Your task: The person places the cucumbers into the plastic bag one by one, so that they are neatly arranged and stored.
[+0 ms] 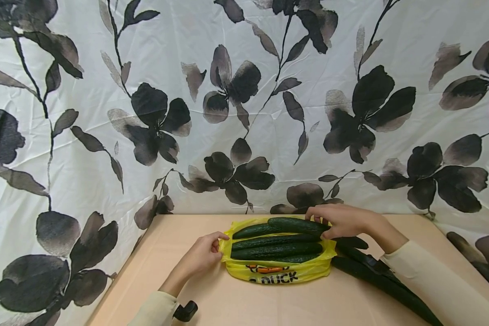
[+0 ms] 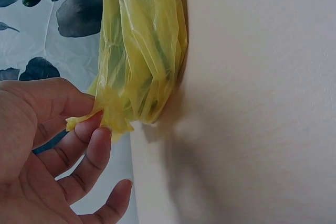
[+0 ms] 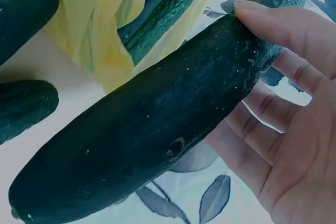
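A yellow plastic bag [image 1: 277, 274] printed with "DUCK" lies on the table, its upper side gaping over several dark green cucumbers [image 1: 277, 250]. My left hand [image 1: 201, 251] pinches the gathered left end of the bag between thumb and fingers; the left wrist view shows the crumpled yellow plastic [image 2: 113, 111] there. With thumb and fingers, my right hand [image 1: 346, 219] holds a cucumber [image 3: 147, 108] along the bag's far side. One end of it lies over the bag, the other sticks out past the bag's right end. My right hand hides part of it.
More long cucumbers [image 1: 391, 283] lie right of the bag, partly under the right forearm. A floral curtain [image 1: 293, 136] hangs behind the peach table [image 1: 244, 308]. A small black device [image 1: 185, 311] shows beside the left sleeve.
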A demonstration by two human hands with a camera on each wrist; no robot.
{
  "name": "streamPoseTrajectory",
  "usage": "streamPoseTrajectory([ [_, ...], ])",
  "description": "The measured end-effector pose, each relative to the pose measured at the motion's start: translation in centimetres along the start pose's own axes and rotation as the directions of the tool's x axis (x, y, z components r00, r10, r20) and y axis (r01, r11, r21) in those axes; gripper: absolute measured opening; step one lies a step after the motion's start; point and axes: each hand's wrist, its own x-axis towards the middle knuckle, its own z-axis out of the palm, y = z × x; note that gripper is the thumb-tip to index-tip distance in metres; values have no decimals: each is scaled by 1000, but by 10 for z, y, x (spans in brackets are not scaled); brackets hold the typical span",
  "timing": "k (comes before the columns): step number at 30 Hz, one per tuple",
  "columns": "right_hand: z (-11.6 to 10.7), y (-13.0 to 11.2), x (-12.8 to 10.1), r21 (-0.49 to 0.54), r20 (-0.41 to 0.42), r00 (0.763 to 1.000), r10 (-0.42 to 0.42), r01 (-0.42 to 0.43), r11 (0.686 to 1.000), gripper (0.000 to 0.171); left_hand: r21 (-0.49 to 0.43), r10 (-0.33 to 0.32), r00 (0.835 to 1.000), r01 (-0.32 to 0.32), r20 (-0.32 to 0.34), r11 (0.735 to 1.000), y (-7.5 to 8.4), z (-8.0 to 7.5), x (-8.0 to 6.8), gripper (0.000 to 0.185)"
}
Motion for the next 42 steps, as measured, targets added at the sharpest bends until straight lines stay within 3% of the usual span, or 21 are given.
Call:
streamPoseTrajectory([
  [15, 6, -20, 22, -37, 44, 999, -11, 12, 999, 51, 7, 15, 1000, -15, -12, 1000, 1, 2, -1, 44],
  [31, 13, -44, 50, -76, 58, 991, -118, 122, 990, 53, 8, 16, 1000, -16, -17, 1000, 1, 2, 1, 44],
  [42, 26, -54, 68, -54, 77, 990, -117, 121, 991, 53, 12, 22, 999, -22, -23, 1000, 4, 1, 0, 43],
])
